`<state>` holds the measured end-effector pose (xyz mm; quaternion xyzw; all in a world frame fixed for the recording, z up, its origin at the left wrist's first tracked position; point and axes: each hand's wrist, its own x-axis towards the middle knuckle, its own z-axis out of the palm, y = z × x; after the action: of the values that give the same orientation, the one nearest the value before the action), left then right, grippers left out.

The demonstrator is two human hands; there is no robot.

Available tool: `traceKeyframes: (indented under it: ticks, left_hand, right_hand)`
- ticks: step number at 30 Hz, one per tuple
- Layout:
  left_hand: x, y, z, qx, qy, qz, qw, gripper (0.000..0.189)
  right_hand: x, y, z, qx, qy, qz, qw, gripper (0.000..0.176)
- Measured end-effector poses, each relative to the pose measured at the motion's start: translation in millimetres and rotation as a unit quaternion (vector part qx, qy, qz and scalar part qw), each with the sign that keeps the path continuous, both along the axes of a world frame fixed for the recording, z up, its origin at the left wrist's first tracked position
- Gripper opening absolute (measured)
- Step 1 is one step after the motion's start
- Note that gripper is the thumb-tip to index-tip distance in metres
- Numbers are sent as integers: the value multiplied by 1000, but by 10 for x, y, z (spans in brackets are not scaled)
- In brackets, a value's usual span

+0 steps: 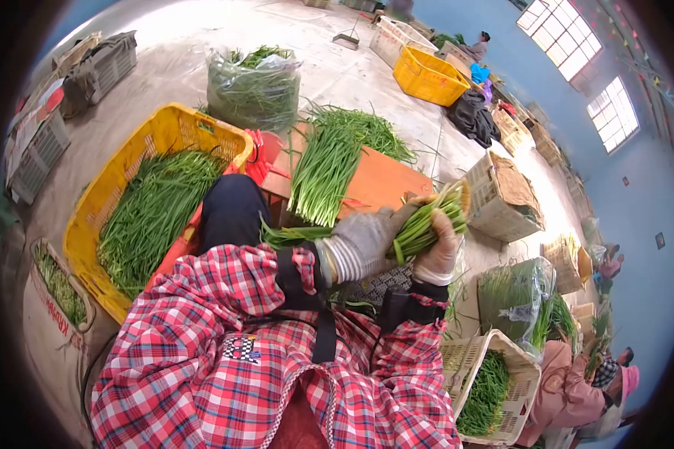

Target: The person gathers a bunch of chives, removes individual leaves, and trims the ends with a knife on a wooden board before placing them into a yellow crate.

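Note:
A bundle of green chives [419,233] is held up in front of my lap, its pale ends toward the upper right. My left hand [363,232], in a grey glove with a striped cuff, closes round its left side. On the other side, the gloved fingers of my right hand [440,247] wrap round the bundle. A loose pile of chives [326,168] lies beyond them on an orange board [389,179], pale ends toward me. A few green leaves [296,234] stick out beside my left wrist.
To my left stands a yellow crate [86,217] of chives, with a white sack [49,322] beside it. A plastic bag of greens [253,90] stands ahead. On the right are a bagged bundle [513,295], a cream crate [528,389] and a seated person in pink [565,389].

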<state>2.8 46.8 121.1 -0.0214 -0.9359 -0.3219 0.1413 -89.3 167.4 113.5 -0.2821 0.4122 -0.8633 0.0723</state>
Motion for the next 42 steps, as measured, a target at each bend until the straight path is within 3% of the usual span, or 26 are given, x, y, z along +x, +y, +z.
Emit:
traceKeyframes:
  ticks: [3,4,6,8,9,10,11,12,13,14,16,18,20,23,25,26,29,30,32,34,36,38,40,41,42]
  left_hand:
    - [114,-240,328,-34,47,-118,991,88]
    - [126,-364,343,1,98,-172,980,79]
    - [334,-604,697,99,-9,-256,962,54]
    - [475,-866,811,358,-170,-285,873,35]
    - [435,-1056,777,381,-254,-329,826,43]
    - [392,-1046,671,381,-254,-328,826,43]
    - [348,-1006,514,475,-271,-368,752,54]
    - [309,-951,376,562,-281,-404,665,66]
    - [260,-827,281,524,-311,-389,690,85]
    - [217,-707,185,554,-350,-387,649,88]
    - [-75,-494,-433,791,-262,-200,515,63]
    - [-175,-493,-584,808,-266,-256,459,62]
    - [-258,-467,-662,803,-275,-340,406,60]
    - [-392,-422,-748,800,-281,-408,338,58]
    - [-458,-406,-789,797,-285,-420,327,57]
    - [-455,-356,-701,825,-261,-344,363,59]
    - [-561,-414,-801,825,-289,-408,264,55]
    - [-591,-438,-817,823,-290,-409,268,55]
    - [-674,-545,-906,822,-203,-384,367,50]
    - [-781,-708,-964,816,-215,-392,365,46]
    - [-766,-839,-792,782,-168,-399,449,45]
    - [-807,-926,-905,783,-144,-407,447,54]
    - [-852,-992,-764,814,-151,-385,407,54]
    - [-860,-1025,-649,805,-126,-372,445,57]
    - [-861,-1063,-555,804,-121,-374,446,57]
  right_hand:
    - [14,54,249,-2,29,-12,1000,55]
    - [-26,98,305,-4,35,8,999,55]
    - [-144,237,475,32,81,-46,995,54]
    - [-306,428,621,48,93,-60,993,50]
    - [-202,442,812,77,155,-80,982,53]
    - [-155,406,906,55,177,-129,974,61]
    - [-1,358,1044,91,232,-159,955,62]
    - [184,288,1143,126,287,-186,931,64]
    - [338,198,1131,148,343,-191,908,59]
    - [496,98,1094,168,399,-195,880,55]
    - [746,-94,1035,241,593,-63,766,58]
    - [877,-187,740,300,754,-65,580,49]
    - [993,-267,418,294,812,-43,503,46]
    - [1182,-313,150,287,812,29,507,45]
    - [1174,-339,41,276,809,41,517,43]
    - [1158,-370,17,275,802,50,528,43]
    - [1133,-466,-98,241,809,78,530,46]
    - [1104,-483,-135,239,810,73,530,46]
    - [1033,-533,-200,202,810,53,548,43]
    - [936,-525,-226,217,811,81,537,39]
    - [854,-551,-230,251,812,74,522,39]
    - [858,-496,-211,348,794,48,497,42]
    - [882,-389,35,415,755,18,507,42]
    - [881,-301,82,445,722,9,530,51]
    - [859,-213,287,476,652,52,588,67]
